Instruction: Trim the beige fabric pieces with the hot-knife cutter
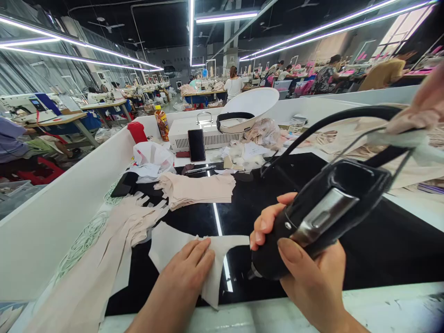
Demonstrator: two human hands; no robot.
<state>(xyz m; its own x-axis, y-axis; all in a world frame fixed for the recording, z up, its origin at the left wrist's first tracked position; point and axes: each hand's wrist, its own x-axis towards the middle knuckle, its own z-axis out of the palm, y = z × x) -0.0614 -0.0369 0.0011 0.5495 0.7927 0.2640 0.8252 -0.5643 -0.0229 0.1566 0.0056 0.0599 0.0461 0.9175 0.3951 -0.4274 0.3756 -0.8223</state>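
Left hand (189,268) lies flat on a thin off-white shaped cloth piece (173,243), fingers extended and close together, pressing from above and gripping nothing I can see. The cloth sits on the glossy black panel (398,245) on the white desk (388,300), a narrow arm of it pointing right.

Right hand (312,277) has its fingers wrapped round a black handheld tool with a silver metal plate (326,215), thumb on the near side. Nose points down-left, just beside the cloth; I can't tell if it touches the panel.

In the way: thick black cable (360,111) loops up behind the tool. Another person's hand (419,111), blurred, comes in top right at the cable; can't tell how tightly it's closed. The tool body hides part of the panel from me.

Around the cloth: stack of pale pink cloth pieces (197,188) just beyond, long pale pink strips (93,259) to the left, pale green cord (81,240) along the desk wall.

Back row: crumpled white plastic bag (154,155), dark phone (196,144) upright against a white vented box (180,132), yellow-capped bottle (161,124) beside it.
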